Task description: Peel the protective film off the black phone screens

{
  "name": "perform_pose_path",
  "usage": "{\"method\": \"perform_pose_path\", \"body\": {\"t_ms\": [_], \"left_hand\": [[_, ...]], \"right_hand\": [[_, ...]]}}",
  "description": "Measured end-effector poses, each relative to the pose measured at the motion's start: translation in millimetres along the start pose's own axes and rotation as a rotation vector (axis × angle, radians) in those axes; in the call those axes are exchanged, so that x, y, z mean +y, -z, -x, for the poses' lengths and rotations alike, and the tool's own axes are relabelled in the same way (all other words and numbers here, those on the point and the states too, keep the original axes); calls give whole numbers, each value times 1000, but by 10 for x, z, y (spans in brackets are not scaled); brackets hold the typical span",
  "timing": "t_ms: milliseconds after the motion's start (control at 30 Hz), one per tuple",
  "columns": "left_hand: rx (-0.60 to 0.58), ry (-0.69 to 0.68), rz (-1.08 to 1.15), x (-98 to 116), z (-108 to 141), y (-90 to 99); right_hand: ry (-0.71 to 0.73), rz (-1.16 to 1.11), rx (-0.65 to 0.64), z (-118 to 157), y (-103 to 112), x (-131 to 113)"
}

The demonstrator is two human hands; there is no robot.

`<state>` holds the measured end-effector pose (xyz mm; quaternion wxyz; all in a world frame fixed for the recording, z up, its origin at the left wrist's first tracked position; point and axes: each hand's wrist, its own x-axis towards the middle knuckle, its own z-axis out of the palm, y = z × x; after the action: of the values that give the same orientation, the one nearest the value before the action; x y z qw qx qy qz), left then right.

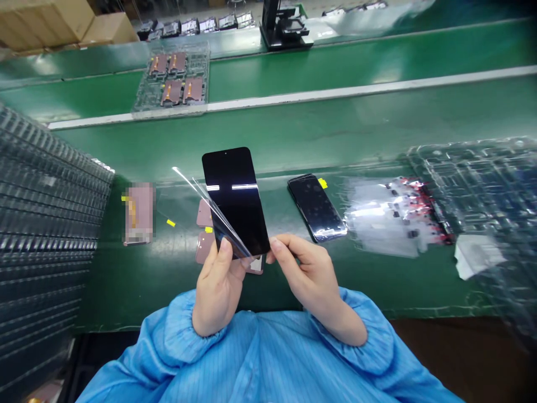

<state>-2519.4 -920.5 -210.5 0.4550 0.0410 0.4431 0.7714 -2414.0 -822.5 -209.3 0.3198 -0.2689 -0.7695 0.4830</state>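
Observation:
A black smartphone display panel (235, 196) stands tilted up between my hands. My left hand (218, 285) grips its lower left edge, and my right hand (306, 274) pinches its lower right corner. A clear plastic film (197, 193) curls away from the panel's left side, near my left thumb. On the green belt beyond my right hand lies a second dark phone panel (316, 207) with a yellow tab. Pink phone backs (205, 246) lie partly hidden behind my hands, and a pixelated pink one (139, 212) lies further left.
Stacked clear trays (46, 224) rise at the left. Loose plastic film pieces (390, 215) and a clear tray (474, 179) lie to the right. A further belt beyond carries a tray of pink parts (176, 78). My blue sleeves (260, 358) fill the bottom.

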Motion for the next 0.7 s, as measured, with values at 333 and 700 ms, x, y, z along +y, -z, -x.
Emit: {"method": "perform_pose_path", "body": {"t_ms": [333,700], "left_hand": [[-3,6,0,16,5,-7],[-31,-9,-4,-9,8,4]], "right_hand": [[-22,-31,-17,16,1,-24],[-47,16,41,27,-70,-12]]}}
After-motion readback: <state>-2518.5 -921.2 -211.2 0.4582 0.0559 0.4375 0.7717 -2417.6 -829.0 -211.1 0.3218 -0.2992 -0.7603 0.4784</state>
